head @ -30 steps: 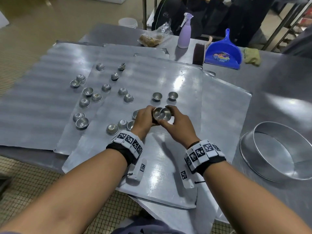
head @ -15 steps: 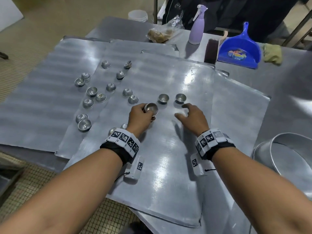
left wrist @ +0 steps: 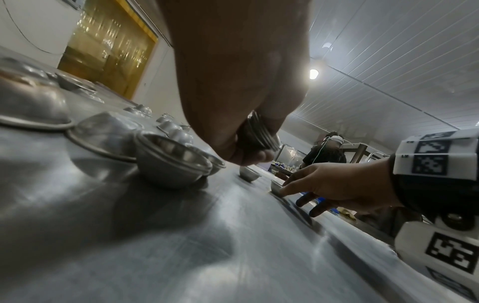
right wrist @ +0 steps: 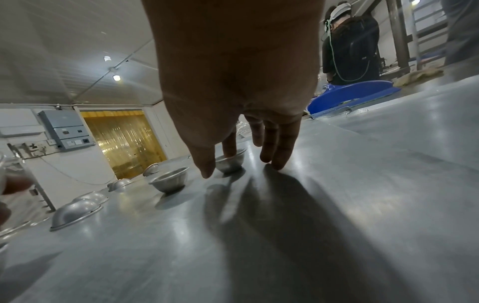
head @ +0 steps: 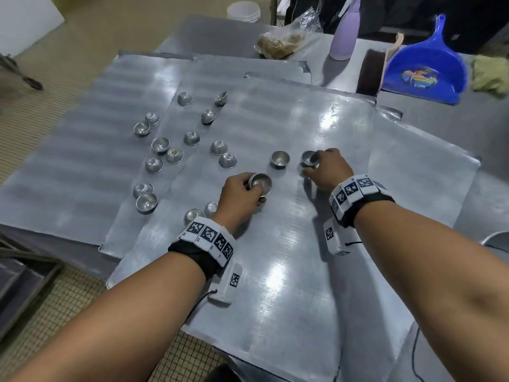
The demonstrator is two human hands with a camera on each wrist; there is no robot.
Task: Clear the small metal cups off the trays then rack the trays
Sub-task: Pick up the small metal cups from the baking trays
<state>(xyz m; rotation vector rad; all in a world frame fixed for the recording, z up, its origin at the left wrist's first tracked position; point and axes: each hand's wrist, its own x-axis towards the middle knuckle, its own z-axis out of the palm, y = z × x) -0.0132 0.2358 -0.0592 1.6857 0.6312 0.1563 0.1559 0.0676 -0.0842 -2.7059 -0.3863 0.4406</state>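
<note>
Several flat metal trays (head: 303, 271) lie overlapped on the steel table. My left hand (head: 242, 194) grips a nested stack of small metal cups (head: 260, 184), held tilted just above the top tray; the stack's rims (left wrist: 259, 135) show under the fingers. My right hand (head: 321, 168) is at an upright cup (head: 309, 158) that stands on the tray, index fingertip (right wrist: 229, 153) inside the rim of that cup (right wrist: 234, 164) and thumb against its outer wall. Another upright cup (head: 280, 159) stands just left of it. Several more cups (head: 161, 144), mostly upside down, are scattered to the left.
A blue dustpan (head: 424, 70), a dark brush (head: 369, 73), a lilac spray bottle (head: 343, 40) and a bag of food (head: 281, 42) stand along the table's far side. A round metal pan's rim (head: 495, 241) shows at the right edge. A person (right wrist: 350, 41) stands beyond the table.
My right hand let go of the stack and reached forward and right to the farther cup. My left hand kept the stack and stayed near the same spot.
</note>
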